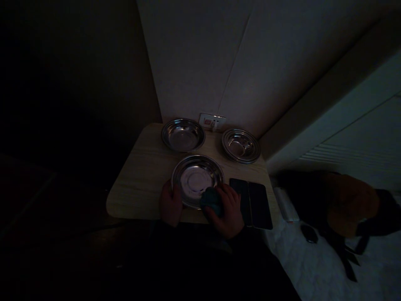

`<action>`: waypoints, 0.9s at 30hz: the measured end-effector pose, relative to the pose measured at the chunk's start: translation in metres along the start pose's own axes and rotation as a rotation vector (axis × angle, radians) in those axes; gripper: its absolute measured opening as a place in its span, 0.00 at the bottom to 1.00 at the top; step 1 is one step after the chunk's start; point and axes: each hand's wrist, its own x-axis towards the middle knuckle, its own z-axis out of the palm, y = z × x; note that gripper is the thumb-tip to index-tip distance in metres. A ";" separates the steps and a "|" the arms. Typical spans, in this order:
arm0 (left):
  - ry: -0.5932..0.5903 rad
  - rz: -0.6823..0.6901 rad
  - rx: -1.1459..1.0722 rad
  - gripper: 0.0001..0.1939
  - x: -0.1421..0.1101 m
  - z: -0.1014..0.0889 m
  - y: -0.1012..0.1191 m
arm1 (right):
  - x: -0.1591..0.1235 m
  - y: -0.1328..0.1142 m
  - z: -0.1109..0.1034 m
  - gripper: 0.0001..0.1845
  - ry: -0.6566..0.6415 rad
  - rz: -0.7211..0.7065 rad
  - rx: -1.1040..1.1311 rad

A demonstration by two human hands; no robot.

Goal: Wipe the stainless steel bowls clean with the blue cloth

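A shiny round metal plate (196, 180) lies near the front edge of a small wooden table. My left hand (171, 205) grips its left rim, thumb on the inner side. Bunched in my right hand (228, 211) is a dark teal cloth (210, 200), which rests against the plate's lower right rim. The dim light hides its exact texture. Behind this plate stands another metal dish (183, 135), and at the back right sits a stack of metal bowls (241, 146).
Two dark, flat, phone-like rectangles (260, 205) lie side by side at the right of the wooden table (134, 179). A wall socket (212, 121) with a plug is just behind. A bed (291, 255) with a dark and orange bag (351, 205) adjoins the right side.
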 end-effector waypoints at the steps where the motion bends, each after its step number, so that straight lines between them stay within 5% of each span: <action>1: -0.004 -0.008 0.005 0.18 0.000 0.000 0.000 | 0.000 0.002 0.001 0.29 -0.009 0.002 0.003; 11: 0.013 -0.011 -0.002 0.18 0.004 -0.001 -0.003 | 0.006 0.000 0.001 0.28 -0.081 -0.059 -0.056; 20: 0.026 -0.062 -0.061 0.18 0.012 -0.017 0.000 | 0.010 -0.010 -0.007 0.08 0.028 -0.309 -0.071; 27: 0.025 -0.074 -0.149 0.19 0.015 -0.033 -0.010 | 0.023 -0.016 -0.007 0.08 0.070 -0.324 0.028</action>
